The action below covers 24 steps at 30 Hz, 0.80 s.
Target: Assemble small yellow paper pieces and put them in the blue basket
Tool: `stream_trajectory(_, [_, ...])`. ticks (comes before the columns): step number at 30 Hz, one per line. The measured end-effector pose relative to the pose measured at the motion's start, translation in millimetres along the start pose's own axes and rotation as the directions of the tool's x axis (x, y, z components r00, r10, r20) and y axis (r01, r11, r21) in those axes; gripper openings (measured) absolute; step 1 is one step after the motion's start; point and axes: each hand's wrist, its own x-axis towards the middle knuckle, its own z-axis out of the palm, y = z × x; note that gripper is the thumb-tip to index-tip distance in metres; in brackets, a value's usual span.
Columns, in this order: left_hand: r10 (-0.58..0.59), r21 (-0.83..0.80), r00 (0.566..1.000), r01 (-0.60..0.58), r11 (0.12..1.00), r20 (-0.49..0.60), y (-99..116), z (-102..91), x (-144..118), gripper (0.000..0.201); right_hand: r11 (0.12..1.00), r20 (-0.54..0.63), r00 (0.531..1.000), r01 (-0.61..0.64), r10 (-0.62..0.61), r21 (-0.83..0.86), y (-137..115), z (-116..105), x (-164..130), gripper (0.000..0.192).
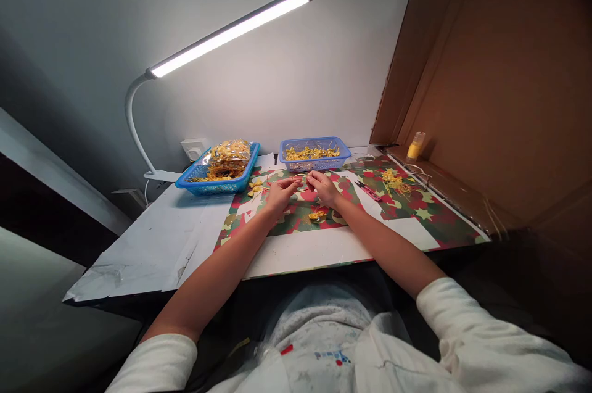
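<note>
My left hand (283, 191) and my right hand (322, 187) meet over the middle of the patterned sheet, each with thumb and fingers pinched together. Between them runs a thin cord (300, 175), bent in a small loop; its ends are too fine to follow. A gold ribbon bow (317, 216) lies on the sheet just below my hands, nearer to me. Left of my left hand rests another gold bow (255, 188). Pink-handled thread snips (369, 191) lie to the right of my right hand.
At the back stand a blue basket (185, 184) heaped with gold pieces, partly in clear plastic, and a purple-blue basket (314, 165) of gold bows. Yellow cords (396, 183) lie tangled at right, near a small yellow-filled bottle (416, 145). A lit lamp (231, 32) hangs above; cardboard (485, 84) walls the right.
</note>
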Motion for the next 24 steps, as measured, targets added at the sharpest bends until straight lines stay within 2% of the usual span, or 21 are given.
stream_trajectory(13, [0.026,-0.003,0.999,-0.026,1.0,0.024,1.6,-0.3,-0.7,0.046,0.997,-0.017,1.0,-0.011,0.009,-0.072,-0.3,-1.2,-1.1,0.021])
stream_trajectory(19, [0.037,0.032,0.999,-0.038,0.999,0.031,0.8,-0.4,-0.7,0.038,0.998,0.005,1.0,0.009,-0.009,-0.059,-0.6,-1.0,-1.2,0.021])
stream_trajectory(24, [0.153,0.027,0.988,-0.153,0.988,0.017,-4.0,0.2,1.9,0.037,0.995,-0.021,1.0,0.016,-0.018,-0.098,-5.8,-0.8,-5.2,0.02])
